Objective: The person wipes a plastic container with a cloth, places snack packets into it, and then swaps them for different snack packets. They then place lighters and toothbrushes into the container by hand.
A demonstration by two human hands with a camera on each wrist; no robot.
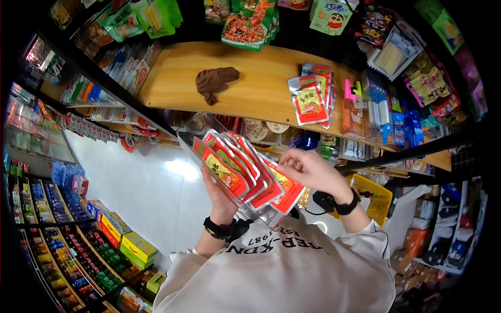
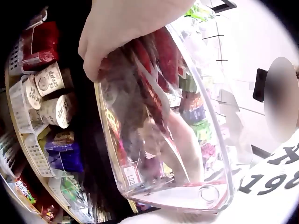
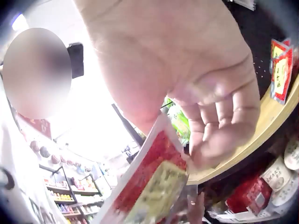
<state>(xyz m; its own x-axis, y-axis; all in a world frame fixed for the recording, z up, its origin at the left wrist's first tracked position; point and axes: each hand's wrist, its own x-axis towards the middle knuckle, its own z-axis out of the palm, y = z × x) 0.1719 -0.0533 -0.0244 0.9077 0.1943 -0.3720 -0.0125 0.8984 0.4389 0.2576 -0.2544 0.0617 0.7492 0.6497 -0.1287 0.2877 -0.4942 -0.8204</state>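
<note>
My left hand (image 1: 220, 197) grips a clear plastic box (image 2: 223, 154) from below and the side, holding it tilted in front of my chest. Several red snack packets (image 1: 225, 169) with silver edges and yellow labels stand in a fanned row inside it. At the box's right end, my right hand (image 1: 317, 175) pinches a red packet (image 3: 152, 186) by its upper corner, between thumb and index finger. The other fingers of that hand are bent. More red packets (image 1: 310, 103) of the same look lie in a small overlapping pile on the wooden shelf (image 1: 261, 78) ahead.
A crumpled brown cloth (image 1: 216, 82) lies on the shelf's left half. Green snack bags (image 1: 249, 23) hang above. Below the shelf, paper-lidded cups (image 2: 49, 79) stand in white baskets (image 2: 21, 105). A yellow crate (image 1: 371, 195) sits low at the right, and stocked racks (image 1: 78, 235) line the left.
</note>
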